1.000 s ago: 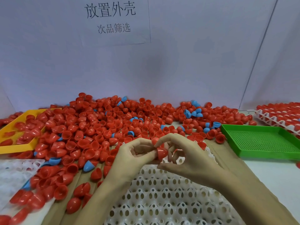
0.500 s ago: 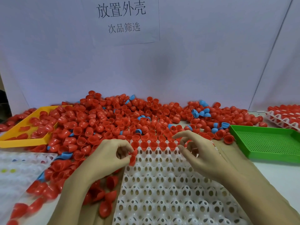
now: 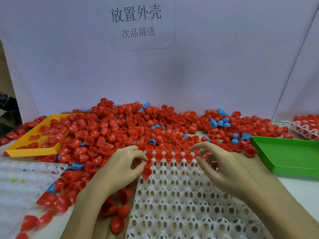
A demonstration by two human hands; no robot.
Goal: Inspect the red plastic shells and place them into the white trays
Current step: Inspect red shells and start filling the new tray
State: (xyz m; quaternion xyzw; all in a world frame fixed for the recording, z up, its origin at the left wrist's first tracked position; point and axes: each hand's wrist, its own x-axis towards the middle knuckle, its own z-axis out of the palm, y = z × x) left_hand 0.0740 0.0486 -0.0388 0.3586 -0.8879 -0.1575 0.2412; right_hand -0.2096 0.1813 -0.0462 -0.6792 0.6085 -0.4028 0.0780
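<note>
A big heap of red plastic shells (image 3: 120,128), with a few blue ones mixed in, covers the back of the table. A white perforated tray (image 3: 181,195) lies in front of me, its far row filled with red shells (image 3: 170,156). My left hand (image 3: 120,166) hovers at the tray's left far corner, thumb and fingers pinching a red shell (image 3: 146,171) just over the tray's second row. My right hand (image 3: 219,164) hangs above the tray's right side with loosely curled fingers and holds nothing.
A yellow tray (image 3: 34,145) holding some red shells sits at the left. A green perforated tray (image 3: 290,156) lies at the right, and behind it a white tray (image 3: 305,126) full of red shells. Another white tray (image 3: 22,183) lies near left. Loose shells (image 3: 117,219) lie beside my left forearm.
The hands, joined on one shell a second ago, have separated. My left hand carried the shell down to the tray's left edge; my right hand drew back to the right with nothing in it.
</note>
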